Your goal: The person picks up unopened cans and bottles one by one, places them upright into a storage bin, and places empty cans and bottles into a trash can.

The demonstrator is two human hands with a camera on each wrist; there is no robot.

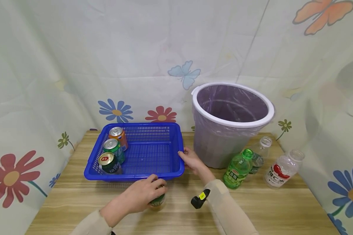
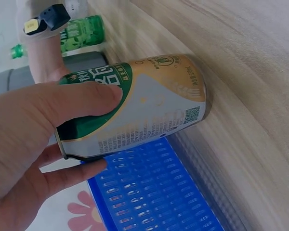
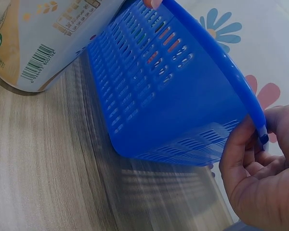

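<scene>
My left hand grips a green, white and gold drink can in front of the blue plastic basket. The thumb lies across the can's green part in the left wrist view. My right hand pinches the basket's right rim between thumb and fingers. Along the basket's left side stand an orange can, a green can and a dark green can with a gold top. Through the slots of the basket wall, the right wrist view shows bits of colour.
A lined waste bin with a white rim stands right of the basket. Beside it are a green bottle, a clear bottle and a clear bottle with a red-and-white label. Flowered cloth hangs behind the wooden table.
</scene>
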